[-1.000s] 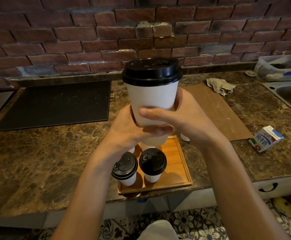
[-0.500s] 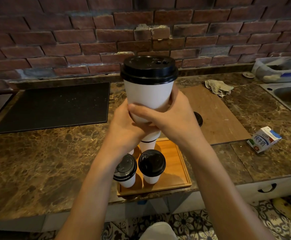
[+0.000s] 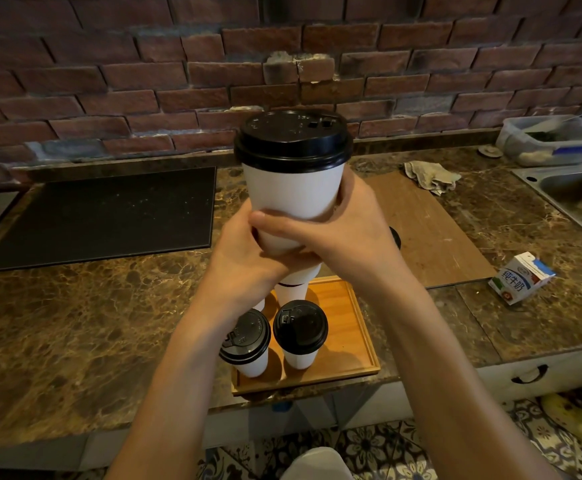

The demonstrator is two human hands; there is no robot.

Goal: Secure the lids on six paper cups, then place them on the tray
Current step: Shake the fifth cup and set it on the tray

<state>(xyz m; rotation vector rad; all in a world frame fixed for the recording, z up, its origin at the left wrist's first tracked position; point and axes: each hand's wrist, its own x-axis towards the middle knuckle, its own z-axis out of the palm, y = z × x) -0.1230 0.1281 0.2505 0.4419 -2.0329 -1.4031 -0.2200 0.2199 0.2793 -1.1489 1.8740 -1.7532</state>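
White paper cup, upright, held in the air over the far end of the tray, well clear of the counter. Capped with a black lid, sitting level on the rim along the side that shows. Gripped low on its body by both hands: left hand wrapped round the lower left side, right hand curled round the right side, thumb laid across the front of the cup and over the left fingers.

Directly below the hands, mostly hidden by them, another white cup standing at the back of the tray; hard to say whether lidded or not. Nearer, on the left half of the tray, two lidded cups side by side, one to the left and one to the right, black tops very close together. Tray itself wooden, rectangular, low-rimmed, set at the near edge of the counter.

Peeking out just behind the right hand, a dark round thing, possibly a loose lid, lying on a brown board. At the board's far end, a crumpled cloth. Right of the board, a small milk carton tipped on its side on the brown marbled counter. Further right, a steel sink, and behind it a clear plastic container. Far left, a large black mat flat on the counter. Behind everything, a red brick wall.
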